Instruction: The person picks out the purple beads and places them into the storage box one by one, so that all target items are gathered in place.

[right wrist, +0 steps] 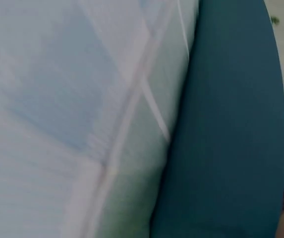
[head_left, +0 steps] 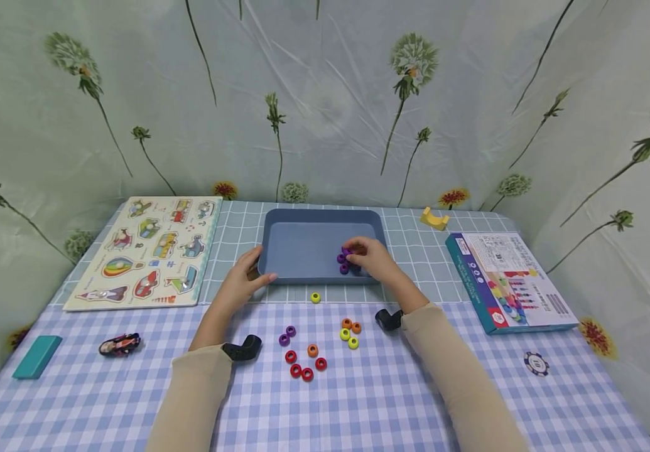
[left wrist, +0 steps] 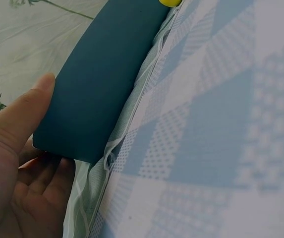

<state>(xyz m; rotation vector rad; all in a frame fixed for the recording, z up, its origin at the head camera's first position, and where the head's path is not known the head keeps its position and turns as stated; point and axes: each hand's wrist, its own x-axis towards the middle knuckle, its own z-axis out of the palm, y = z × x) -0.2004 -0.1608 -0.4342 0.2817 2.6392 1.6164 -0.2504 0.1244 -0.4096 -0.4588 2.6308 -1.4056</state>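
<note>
A shallow blue-grey tray lies at the back middle of the table. At its front left corner my left hand holds on, thumb over the rim and fingers around the outer side; the left wrist view shows the thumb against the tray wall. Inside the tray's right part, my right hand pinches a purple bead among several purple beads. Its fingers partly cover them. In the right wrist view the tray wall hides most of this hand.
Nearer lie a yellow bead, two purple beads, a red bead group and an orange-and-yellow group. A puzzle board, doll and teal block are left; a boxed set, yellow arch and poker chip right.
</note>
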